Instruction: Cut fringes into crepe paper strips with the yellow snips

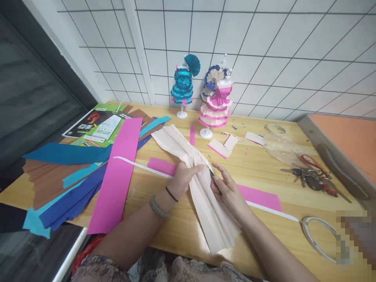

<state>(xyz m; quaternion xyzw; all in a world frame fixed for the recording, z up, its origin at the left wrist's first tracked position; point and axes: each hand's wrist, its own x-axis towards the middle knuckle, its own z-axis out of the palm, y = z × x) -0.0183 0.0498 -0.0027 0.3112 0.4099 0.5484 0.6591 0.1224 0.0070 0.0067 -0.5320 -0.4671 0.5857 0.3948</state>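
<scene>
A long pleated piece of cream crepe paper (205, 190) lies slantwise across the table's middle. My left hand (188, 174) is closed on its left side, the thumb pressed on top. In my right hand (226, 186) is a pair of small dark scissors (211, 171), mostly hidden by the fingers, with the blades at the paper's right edge. Under the cream paper runs a pink crepe strip (260, 196), bordered by white double-sided tape (279, 209) that leads to a tape roll (319, 235) at the right.
Pink (117, 172), blue, teal and brown (49, 176) crepe sheets pile up at left beside a green leaflet (102, 125). Small stands with paper dresses (182, 88) are against the tiled wall. Keys (313, 180), paper scraps (220, 148) and an orange-lined tray (346, 145) sit right.
</scene>
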